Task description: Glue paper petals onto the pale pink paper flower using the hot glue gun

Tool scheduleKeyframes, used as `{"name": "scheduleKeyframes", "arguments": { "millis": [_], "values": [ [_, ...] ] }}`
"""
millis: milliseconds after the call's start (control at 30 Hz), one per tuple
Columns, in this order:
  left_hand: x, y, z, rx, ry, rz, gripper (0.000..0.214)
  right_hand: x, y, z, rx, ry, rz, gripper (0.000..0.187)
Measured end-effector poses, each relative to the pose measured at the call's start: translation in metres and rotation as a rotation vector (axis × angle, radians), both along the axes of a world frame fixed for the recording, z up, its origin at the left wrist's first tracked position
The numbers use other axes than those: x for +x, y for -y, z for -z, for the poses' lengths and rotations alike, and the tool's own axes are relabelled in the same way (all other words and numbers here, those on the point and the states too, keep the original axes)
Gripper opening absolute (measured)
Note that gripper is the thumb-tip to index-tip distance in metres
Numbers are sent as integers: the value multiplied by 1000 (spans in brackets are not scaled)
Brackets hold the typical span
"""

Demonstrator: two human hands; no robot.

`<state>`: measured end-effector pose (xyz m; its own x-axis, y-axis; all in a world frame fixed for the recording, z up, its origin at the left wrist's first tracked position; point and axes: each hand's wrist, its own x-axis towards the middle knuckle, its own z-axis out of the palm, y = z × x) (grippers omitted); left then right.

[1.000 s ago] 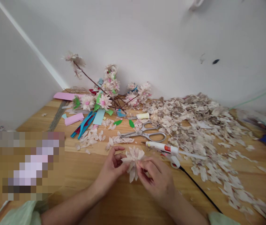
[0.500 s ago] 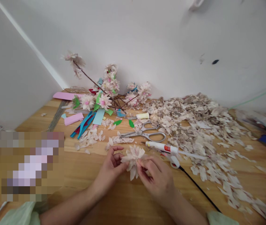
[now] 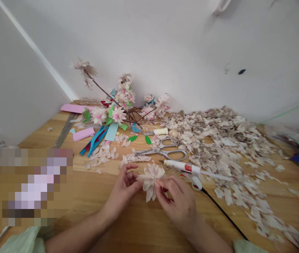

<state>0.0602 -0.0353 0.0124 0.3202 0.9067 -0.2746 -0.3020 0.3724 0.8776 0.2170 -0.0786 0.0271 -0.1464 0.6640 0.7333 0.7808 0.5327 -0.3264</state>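
A pale, many-petalled handmade flower [image 3: 152, 177] is held above the front of the wooden table, between my two hands. My left hand [image 3: 128, 184] grips its left petals between thumb and curled fingers. On the other side, my right hand [image 3: 177, 196] pinches a petal at the flower's right edge. Just beyond my right hand lies a white glue gun [image 3: 182, 166] with a glue stick in its back end. Silver scissors [image 3: 162, 151] rest behind the flower, and loose petals [image 3: 107, 153] are scattered to their left.
Finished flowers on a branch [image 3: 119, 114] stand at the back. A large heap of dried petals [image 3: 212, 133] spreads over the right side. Blue paper strips [image 3: 94, 142] and pink paper [image 3: 83, 134] lie at left. A black cord [image 3: 224, 212] runs toward the front right.
Both hands stay almost in place around the flower. The flower has turned slightly, its petals shifting a little to the right. The view has moved very slightly.
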Motion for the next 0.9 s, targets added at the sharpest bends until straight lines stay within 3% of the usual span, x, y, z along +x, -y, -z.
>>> {"name": "scheduleKeyframes", "arguments": {
  "millis": [233, 400, 633, 900],
  "values": [
    [1, -2, 0, 15, 25, -106, 48, -1, -2, 3, -39, 25, 17, 10],
    [-1, -2, 0, 25, 10, -113, 43, -2, -1, 4, -40, 30, -5, 9],
    [-4, -6, -3, 236, -152, -226, 37, -2, -1, 4, -39, 33, -21, 12],
    [-4, -8, -10, 242, -253, -195, 41, -3, -2, 6, -52, 54, -28, 12]
  ]
}}
